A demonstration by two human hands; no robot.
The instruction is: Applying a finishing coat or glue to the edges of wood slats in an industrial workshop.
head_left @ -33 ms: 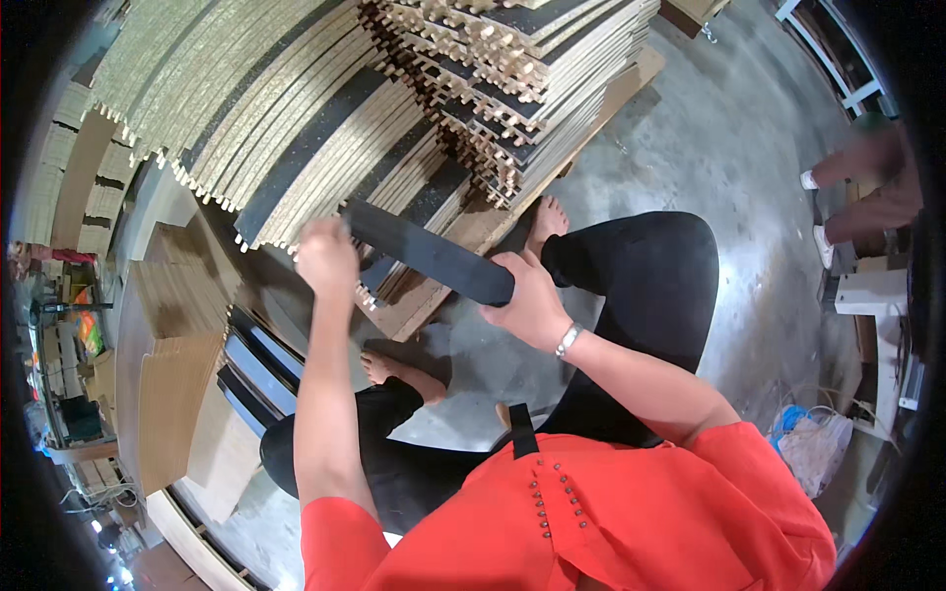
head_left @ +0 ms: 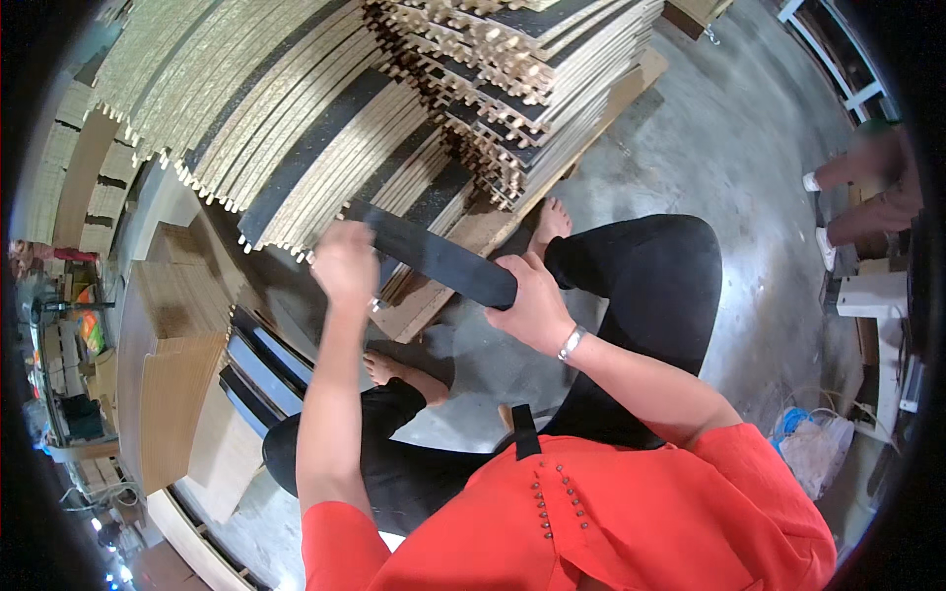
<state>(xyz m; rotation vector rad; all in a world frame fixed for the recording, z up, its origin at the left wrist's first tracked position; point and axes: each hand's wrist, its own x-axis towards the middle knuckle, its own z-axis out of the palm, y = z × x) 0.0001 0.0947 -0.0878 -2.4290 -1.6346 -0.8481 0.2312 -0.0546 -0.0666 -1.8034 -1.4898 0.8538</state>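
Note:
I hold a long flat black strip [head_left: 434, 254] level in front of me with both hands. My left hand [head_left: 345, 264], slightly blurred, grips it near its left end. My right hand [head_left: 532, 303], with a silver bracelet at the wrist, closes around its right end. The strip hangs just in front of a big stack of pale and black grooved slats [head_left: 325, 148] lying on a wooden pallet [head_left: 463, 236]. I am seated, in an orange top and black trousers, with my bare feet [head_left: 548, 225] on the concrete floor near the pallet.
A second pile of notched slats [head_left: 532, 69] rises behind the first. Brown boards and dark panels [head_left: 187, 384] lie stacked at my left. Another person [head_left: 867, 187] sits at the right edge beside white furniture [head_left: 872, 295]. A plastic bag [head_left: 813, 443] lies on the grey floor.

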